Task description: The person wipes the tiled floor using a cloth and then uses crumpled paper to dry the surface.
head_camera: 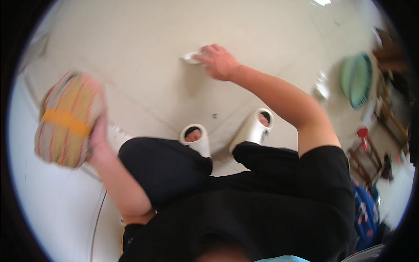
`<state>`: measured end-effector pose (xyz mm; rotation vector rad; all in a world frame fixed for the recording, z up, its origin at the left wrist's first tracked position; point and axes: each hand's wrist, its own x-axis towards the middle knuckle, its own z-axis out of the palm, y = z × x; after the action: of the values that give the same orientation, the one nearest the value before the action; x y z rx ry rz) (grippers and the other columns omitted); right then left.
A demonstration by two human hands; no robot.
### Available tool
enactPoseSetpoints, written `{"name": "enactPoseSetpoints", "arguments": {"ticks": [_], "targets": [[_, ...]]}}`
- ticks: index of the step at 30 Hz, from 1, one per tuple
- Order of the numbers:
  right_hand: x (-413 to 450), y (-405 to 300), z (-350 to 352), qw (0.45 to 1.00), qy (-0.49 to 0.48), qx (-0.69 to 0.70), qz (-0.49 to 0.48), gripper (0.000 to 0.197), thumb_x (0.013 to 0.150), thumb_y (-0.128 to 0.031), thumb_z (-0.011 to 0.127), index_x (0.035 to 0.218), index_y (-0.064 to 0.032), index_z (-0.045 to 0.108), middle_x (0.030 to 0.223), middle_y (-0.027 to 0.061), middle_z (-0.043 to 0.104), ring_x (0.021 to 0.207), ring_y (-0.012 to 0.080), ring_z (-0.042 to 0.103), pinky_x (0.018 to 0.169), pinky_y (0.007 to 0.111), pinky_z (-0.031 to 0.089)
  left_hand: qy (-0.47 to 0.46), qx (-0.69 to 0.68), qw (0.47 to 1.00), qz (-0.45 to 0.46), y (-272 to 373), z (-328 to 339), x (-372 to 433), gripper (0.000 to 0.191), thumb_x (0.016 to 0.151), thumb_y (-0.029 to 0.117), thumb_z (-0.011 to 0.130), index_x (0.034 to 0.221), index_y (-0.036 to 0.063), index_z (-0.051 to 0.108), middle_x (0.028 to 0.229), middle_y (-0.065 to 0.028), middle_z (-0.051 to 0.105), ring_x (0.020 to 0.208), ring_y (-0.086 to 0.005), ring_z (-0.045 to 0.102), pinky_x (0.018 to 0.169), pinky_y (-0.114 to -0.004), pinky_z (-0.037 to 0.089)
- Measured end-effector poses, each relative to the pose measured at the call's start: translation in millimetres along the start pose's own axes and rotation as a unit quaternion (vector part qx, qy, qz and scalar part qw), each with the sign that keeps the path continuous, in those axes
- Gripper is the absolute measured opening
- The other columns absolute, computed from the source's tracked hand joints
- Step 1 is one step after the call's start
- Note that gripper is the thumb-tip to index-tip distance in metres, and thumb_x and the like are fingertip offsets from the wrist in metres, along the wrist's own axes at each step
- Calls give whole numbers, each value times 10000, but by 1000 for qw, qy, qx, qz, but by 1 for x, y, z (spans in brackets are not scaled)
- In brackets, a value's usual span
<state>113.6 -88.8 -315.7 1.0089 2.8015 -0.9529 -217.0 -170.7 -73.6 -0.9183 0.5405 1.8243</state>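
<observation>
In my left hand, at the left of the view, is a rounded striped fabric bundle in tan and grey with thin red lines. An orange band crosses its middle. The bundle hides most of my fingers. My right hand reaches out over the pale tiled floor, its fingers closed around a small white piece, perhaps tissue or thin plastic. Blur hides its exact material. A soft shadow falls on the tiles below that piece.
White slippers are on my feet. To the right, a green plastic basin is near a crumpled white wrapper. Farther right are a wooden stool, a red object and blue patterned cloth. A white panel borders the left side.
</observation>
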Motion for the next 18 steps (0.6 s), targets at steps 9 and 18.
{"name": "enactPoseSetpoints", "arguments": {"ticks": [9,18], "targets": [[-282,177,-94,668,200,-57,714,624,771,-175,628,1376,-157,473,1431,231,356,1251,419,407,1084,475,327,-136,8,984,-118,-46,3,-2,450,802,159,615,1229,34,539,1255,-178,518,1237,-335,469,1040,-567,390],[-366,259,-63,653,218,60,723,651,793,-200,542,1432,-170,422,1334,346,465,1248,459,472,1002,481,421,-135,46,983,-114,-59,7,-13,449,815,162,621,1238,35,541,1254,-169,532,1242,-323,474,1047,-551,391]]}}
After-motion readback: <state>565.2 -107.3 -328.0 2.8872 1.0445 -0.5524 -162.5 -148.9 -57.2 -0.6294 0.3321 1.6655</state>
